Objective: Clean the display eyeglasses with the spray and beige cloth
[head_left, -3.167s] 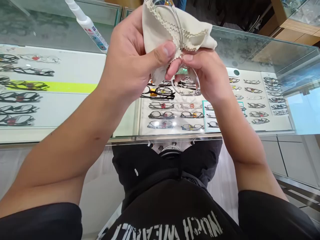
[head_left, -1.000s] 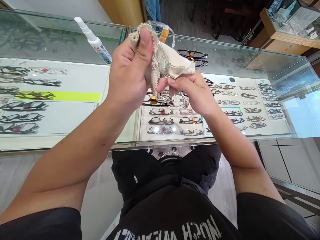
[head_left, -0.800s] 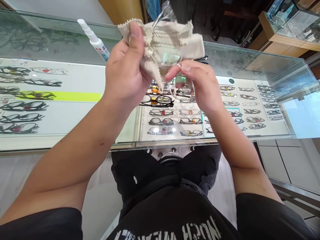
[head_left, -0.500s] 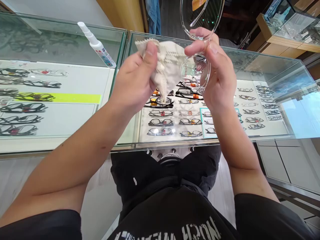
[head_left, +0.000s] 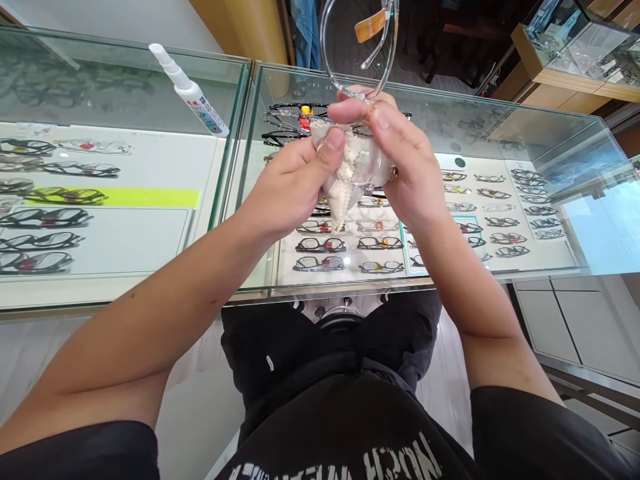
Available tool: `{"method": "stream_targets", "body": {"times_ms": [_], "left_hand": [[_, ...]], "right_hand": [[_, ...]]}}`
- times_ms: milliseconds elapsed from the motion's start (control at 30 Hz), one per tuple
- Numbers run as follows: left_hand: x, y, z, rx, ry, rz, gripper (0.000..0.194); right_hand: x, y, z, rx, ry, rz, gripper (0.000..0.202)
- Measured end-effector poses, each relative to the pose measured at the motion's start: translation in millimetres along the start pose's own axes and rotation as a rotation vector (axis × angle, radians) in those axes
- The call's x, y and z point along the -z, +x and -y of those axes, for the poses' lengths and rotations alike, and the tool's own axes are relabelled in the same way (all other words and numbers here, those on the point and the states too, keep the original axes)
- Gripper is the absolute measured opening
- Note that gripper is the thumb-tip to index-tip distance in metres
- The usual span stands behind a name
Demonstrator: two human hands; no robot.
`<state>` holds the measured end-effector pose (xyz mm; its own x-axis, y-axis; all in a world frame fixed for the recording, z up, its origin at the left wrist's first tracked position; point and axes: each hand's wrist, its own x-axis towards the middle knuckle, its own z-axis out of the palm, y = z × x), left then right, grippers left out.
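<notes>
My left hand (head_left: 305, 177) is closed on a whitish cleaning cloth (head_left: 345, 180) with zigzag edges, its thumb pressing from above. The cloth lies against the lower lens of a pair of clear-framed eyeglasses (head_left: 325, 47). At their bridge, the thumb and fingers of my right hand (head_left: 407, 153) pinch the glasses. Their other lens points up and away, and an orange tag (head_left: 370, 27) shows near a temple arm. Cloth and fingers partly hide the lower lens. Both hands are above the glass display counter.
A white spray bottle (head_left: 193, 93) stands on the glass counter (head_left: 320, 290) to the left. Rows of eyeglasses (head_left: 320, 245) lie inside the case under the glass. Another display case (head_left: 585, 60) is at the far right. Someone's blue jeans (head_left: 305, 33) show beyond the counter.
My right hand has moved left and slightly down with the eyeglasses. My left hand has shifted right and down, and the cloth now covers part of the lower lens.
</notes>
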<state>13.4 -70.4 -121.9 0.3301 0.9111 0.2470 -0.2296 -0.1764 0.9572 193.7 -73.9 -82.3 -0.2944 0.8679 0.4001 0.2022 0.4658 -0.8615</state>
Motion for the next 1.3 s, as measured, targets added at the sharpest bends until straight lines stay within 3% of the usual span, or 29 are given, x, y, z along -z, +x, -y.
{"method": "stream_targets", "body": {"times_ms": [333, 467, 667, 833, 1033, 1300], "left_hand": [[-1.3, 2.4, -3.6, 0.032, -0.082, 0.065, 0.060], [-2.5, 0.8, -10.4, 0.062, -0.065, 0.079, 0.056], [-2.1, -3.0, -13.7, 0.054, 0.018, 0.072, 0.053], [-4.5, -4.9, -7.7, 0.082, -0.047, 0.045, 0.044], [-8.9, -4.1, -11.9, 0.095, -0.123, 0.074, 0.045], [0.3, -1.6, -19.6, 0.120, -0.079, 0.146, 0.046]], "right_hand": [[-0.1, -2.0, -1.0, 0.013, 0.072, 0.065, 0.048], [-1.4, -3.1, -0.3, -0.055, 0.103, 0.080, 0.047], [-6.8, -5.9, -0.5, -0.083, 0.235, 0.100, 0.038], [-11.6, -7.4, 1.8, -0.086, 0.333, 0.037, 0.030], [-12.8, -8.2, 2.7, -0.070, 0.326, 0.026, 0.035], [-8.7, -4.4, 1.2, -0.100, 0.258, 0.022, 0.040]]}}
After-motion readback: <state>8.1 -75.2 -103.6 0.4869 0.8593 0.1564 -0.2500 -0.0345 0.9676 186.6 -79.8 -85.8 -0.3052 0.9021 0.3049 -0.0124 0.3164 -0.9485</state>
